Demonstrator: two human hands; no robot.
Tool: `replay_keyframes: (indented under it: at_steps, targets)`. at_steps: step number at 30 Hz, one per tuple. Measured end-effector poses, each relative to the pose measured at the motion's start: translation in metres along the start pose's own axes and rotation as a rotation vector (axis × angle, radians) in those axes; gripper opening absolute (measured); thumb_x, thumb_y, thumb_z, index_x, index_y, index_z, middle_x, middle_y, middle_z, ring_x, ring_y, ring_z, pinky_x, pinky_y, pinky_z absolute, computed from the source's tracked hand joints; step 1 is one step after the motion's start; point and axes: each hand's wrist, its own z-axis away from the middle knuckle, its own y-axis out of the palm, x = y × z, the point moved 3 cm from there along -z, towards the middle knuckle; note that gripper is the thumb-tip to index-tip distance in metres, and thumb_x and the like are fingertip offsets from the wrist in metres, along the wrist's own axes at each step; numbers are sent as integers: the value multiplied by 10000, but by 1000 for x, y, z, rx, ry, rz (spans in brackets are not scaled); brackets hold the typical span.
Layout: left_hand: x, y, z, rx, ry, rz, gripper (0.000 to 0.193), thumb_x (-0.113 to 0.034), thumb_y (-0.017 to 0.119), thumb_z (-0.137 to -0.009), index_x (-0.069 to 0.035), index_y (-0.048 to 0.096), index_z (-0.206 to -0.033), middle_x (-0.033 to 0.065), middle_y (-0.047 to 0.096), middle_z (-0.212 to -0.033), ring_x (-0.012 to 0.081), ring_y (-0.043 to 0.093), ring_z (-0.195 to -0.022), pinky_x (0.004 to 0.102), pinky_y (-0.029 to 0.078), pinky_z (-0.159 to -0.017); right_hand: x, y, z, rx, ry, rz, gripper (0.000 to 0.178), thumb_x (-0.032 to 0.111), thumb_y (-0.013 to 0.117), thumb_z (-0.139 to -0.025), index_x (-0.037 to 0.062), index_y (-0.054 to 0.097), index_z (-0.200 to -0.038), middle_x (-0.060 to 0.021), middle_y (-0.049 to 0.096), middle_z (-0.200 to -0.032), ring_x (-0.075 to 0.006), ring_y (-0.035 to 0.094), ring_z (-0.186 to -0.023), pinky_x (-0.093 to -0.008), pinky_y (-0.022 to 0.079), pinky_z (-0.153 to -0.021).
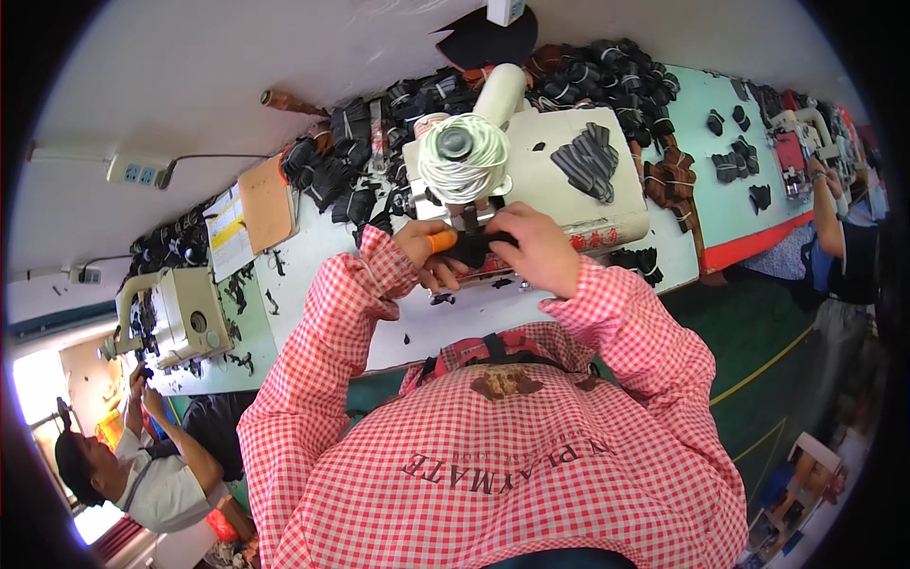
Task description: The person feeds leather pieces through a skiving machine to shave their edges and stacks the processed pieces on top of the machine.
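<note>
Both of my hands are at the front of a cream bench machine (531,142), whose upright arm carries a coil of white cord (462,159). Between them is a black piece of material (471,250), dark and partly covered by fingers. An orange cover wraps one finger of my left hand (425,254), which is closed on the piece's left side. From the right, my right hand (542,248) pinches the same piece, fingers bent over its edge. A fanned stack of black strips (588,163) lies on the machine's flat top, to the right of the coil.
Bundles of black pieces (607,81) crowd the back of the white table (332,322), with brown bundles (669,178) at the right. A clipboard (267,204) lies left. Co-workers sit at a left machine (180,318) and a right machine (801,142).
</note>
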Motion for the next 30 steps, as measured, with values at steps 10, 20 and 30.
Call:
replay_keyframes:
  at_steps: [10,20,30]
  targets:
    - [3,1,-1,-49,-5,-15,298,-136,363,-948,55,520,-1114,193,653,-785,231,653,-549,272,518,-419,-5,-8,2,67,13,-71,212,102,619,-745,18,618,-939,-190,604,-864,-357,592,-784,-403,470,-716]
    - [13,-17,10,-87,18,88,309,-171,343,-981,37,472,-1168,249,641,-857,280,668,-625,321,574,-535,-9,-15,7,66,105,-15,214,102,626,-742,3,622,-932,-172,612,-860,-359,588,-790,-379,471,-724]
    - [12,2,7,-139,76,46,276,-156,365,-961,37,515,-1090,190,653,-781,210,653,-567,250,502,-434,5,-2,-3,106,31,45,220,89,640,-731,5,621,-933,-163,610,-850,-326,587,-802,-369,468,-741]
